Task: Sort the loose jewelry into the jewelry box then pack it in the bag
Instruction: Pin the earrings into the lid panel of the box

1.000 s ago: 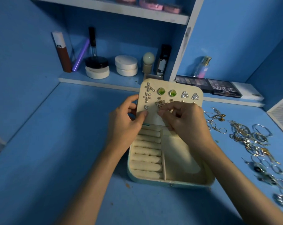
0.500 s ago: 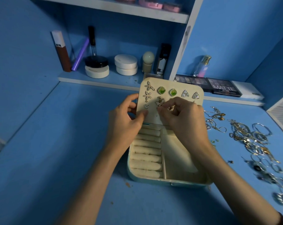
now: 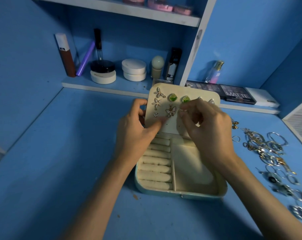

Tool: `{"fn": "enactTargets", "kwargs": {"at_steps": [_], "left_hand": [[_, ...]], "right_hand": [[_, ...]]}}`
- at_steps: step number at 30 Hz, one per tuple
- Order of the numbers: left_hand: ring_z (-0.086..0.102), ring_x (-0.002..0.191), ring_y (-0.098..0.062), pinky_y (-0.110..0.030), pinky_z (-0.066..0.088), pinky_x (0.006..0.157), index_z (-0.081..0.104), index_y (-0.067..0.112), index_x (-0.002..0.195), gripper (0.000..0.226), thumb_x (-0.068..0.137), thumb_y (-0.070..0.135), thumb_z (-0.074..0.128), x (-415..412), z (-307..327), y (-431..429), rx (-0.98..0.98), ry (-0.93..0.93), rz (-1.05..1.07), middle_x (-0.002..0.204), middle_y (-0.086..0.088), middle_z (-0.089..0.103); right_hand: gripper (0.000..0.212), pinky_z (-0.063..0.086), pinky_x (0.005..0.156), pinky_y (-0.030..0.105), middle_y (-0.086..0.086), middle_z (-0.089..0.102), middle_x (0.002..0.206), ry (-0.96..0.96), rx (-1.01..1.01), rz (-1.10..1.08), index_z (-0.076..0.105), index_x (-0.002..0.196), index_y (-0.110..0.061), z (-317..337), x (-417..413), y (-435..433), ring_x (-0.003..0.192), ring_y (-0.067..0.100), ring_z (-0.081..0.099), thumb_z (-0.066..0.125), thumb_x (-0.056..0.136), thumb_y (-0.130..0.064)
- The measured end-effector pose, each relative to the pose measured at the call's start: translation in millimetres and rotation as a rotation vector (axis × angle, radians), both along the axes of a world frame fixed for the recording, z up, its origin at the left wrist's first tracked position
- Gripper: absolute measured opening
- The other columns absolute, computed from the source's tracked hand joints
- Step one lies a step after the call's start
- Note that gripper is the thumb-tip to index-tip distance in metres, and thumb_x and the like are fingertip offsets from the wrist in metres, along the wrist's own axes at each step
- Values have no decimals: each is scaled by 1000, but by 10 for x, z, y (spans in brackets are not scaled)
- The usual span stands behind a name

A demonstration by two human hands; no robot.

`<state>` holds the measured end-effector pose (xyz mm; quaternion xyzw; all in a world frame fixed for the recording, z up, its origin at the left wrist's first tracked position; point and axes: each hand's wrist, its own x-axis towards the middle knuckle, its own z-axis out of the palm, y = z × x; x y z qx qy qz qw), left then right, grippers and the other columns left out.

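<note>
The cream jewelry box [image 3: 181, 194] lies open on the blue desk, with ring rolls on its left and a bare compartment on its right. Its earring panel [image 3: 171, 127] stands upright and carries flower, green-stone and butterfly earrings [image 3: 170, 111]. My left hand [image 3: 134, 134] grips the panel's left edge, thumb on the front. My right hand [image 3: 211, 129] pinches a small shiny earring [image 3: 182, 110] against the panel, just right of the butterfly, and hides part of the top row. Loose jewelry [image 3: 261, 146] lies in a heap to the right.
Cosmetics jars [image 3: 134, 69] and tubes stand on the low shelf behind the box. Eyeshadow palettes [image 3: 236, 96] and a perfume bottle [image 3: 215, 72] sit at the back right. A white slatted edge [image 3: 299, 125] borders the desk at the far right.
My right hand has let go of the butterfly earring, which now hangs on the panel, and has shifted right with a small piece pinched. The left hand keeps holding the panel.
</note>
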<state>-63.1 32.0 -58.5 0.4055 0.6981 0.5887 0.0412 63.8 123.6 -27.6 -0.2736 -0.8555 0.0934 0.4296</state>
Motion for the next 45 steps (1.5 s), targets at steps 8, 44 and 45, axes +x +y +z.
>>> {"fn": "enactTargets", "kwargs": {"at_steps": [8,44,45], "left_hand": [[58,67,-6,-26,46,57,53,11,92,45,71,44,76,48,43,-13,-5,91,20,72,12,63],[63,80,-13,-41,54,66,52,11,93,41,74,39,75,56,36,-11,-34,64,21,90,6,68],[63,80,-13,-41,54,66,51,12,93,41,74,39,75,53,33,-9,-38,56,20,90,7,67]], "right_hand": [[11,35,57,29,2,59,76,-46,292,-26,68,79,-10,-46,27,-6,73,24,51,68,82,-21],[8,32,55,37,26,44,57,144,-578,33,62,71,-21,-26,720,449,51,27,35,58,76,-25],[8,33,57,37,23,47,59,64,-581,43,63,71,-22,-43,778,506,53,26,37,59,75,-26]]}}
